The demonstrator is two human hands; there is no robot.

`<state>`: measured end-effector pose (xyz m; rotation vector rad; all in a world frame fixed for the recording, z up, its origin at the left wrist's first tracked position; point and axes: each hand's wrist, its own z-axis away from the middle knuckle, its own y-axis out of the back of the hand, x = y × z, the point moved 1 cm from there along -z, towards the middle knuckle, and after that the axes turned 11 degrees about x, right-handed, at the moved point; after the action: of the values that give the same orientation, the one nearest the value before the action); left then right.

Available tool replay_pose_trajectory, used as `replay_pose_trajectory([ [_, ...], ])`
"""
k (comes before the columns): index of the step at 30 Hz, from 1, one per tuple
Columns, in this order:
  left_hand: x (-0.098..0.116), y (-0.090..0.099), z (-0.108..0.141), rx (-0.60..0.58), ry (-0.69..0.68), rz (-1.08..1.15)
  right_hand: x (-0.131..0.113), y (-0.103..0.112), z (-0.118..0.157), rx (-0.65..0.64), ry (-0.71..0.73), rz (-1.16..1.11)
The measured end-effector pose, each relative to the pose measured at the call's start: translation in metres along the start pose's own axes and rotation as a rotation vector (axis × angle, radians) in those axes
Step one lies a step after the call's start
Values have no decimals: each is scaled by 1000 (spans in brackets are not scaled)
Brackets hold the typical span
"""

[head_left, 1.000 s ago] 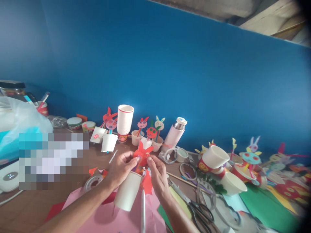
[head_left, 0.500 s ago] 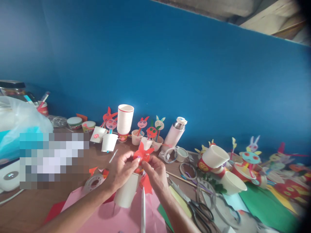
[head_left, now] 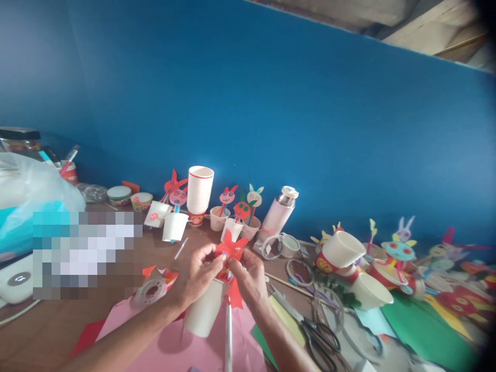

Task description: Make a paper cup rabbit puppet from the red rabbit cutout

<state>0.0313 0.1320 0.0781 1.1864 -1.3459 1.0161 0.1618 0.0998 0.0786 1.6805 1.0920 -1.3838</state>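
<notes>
Between both hands is a red paper bunny head [head_left: 231,246] with two pointed ears, held upright. My left hand [head_left: 203,271] pinches its left side with thumb and fingertips; my right hand [head_left: 248,274] grips the right side the same way. Just below, a white paper cup [head_left: 204,306] stands tilted over pink paper [head_left: 155,341], partly behind my left hand. A white marker-like stick [head_left: 228,336] and a scrap of red paper [head_left: 235,293] lie to the cup's right, under my right wrist.
Black-handled scissors [head_left: 315,330] lie right of my right forearm, near tape rolls [head_left: 300,273]. Finished cup puppets [head_left: 175,225], a cup stack [head_left: 200,191] and a pink flask [head_left: 277,214] stand along the blue wall. More cups [head_left: 372,292] and green paper [head_left: 422,330] sit at right.
The red bunny head has shifted slightly right and down in my fingers' grip. The white cup below has moved a little right and down. Both hands keep their pinch.
</notes>
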Motion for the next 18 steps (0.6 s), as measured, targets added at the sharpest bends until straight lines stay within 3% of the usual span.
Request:
replay_pose_trajectory([
  [6, -4, 0, -1, -26, -8, 22, -5, 1, 1, -18, 2, -28],
  [18, -11, -5, 2, -75, 60, 152, -3, 3, 2, 63, 151, 203],
])
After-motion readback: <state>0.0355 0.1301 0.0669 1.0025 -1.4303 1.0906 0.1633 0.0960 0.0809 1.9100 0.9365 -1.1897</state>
